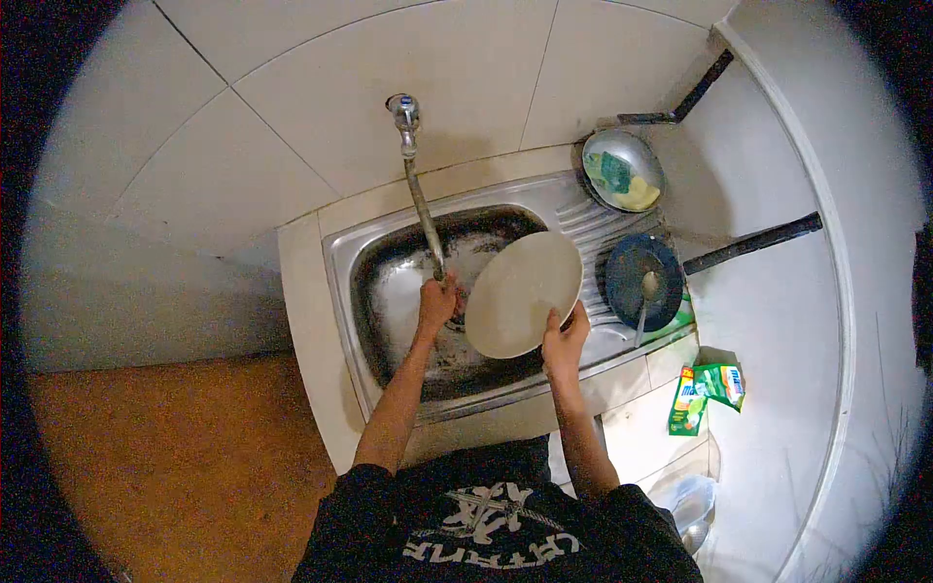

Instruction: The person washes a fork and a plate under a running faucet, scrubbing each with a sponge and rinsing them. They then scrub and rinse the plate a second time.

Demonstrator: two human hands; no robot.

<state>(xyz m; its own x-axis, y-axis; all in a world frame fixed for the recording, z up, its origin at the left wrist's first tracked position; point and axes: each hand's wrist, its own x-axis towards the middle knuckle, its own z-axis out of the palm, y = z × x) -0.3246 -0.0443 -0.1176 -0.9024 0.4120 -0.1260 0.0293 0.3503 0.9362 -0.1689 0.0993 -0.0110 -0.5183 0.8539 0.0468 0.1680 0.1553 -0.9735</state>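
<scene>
A pale oval plate (525,291) is tilted over the right part of the steel sink (384,316). My right hand (566,345) grips its lower right edge, thumb on the upper face and fingers behind. To the left of the plate, my left hand (437,301) is closed round the lower end of a flexible hose (423,204). That hose hangs from the wall tap (406,115) and reaches down into the basin. The drain is partly hidden behind my left hand and the plate.
On the ridged drainboard (578,209) stand a metal pan (595,194) with a green scouring pad (612,172) and yellow sponge (641,194), and a dark pan (627,257) holding a spoon (649,285). Green packets (717,384) lie right of the counter's front corner, near the white wall.
</scene>
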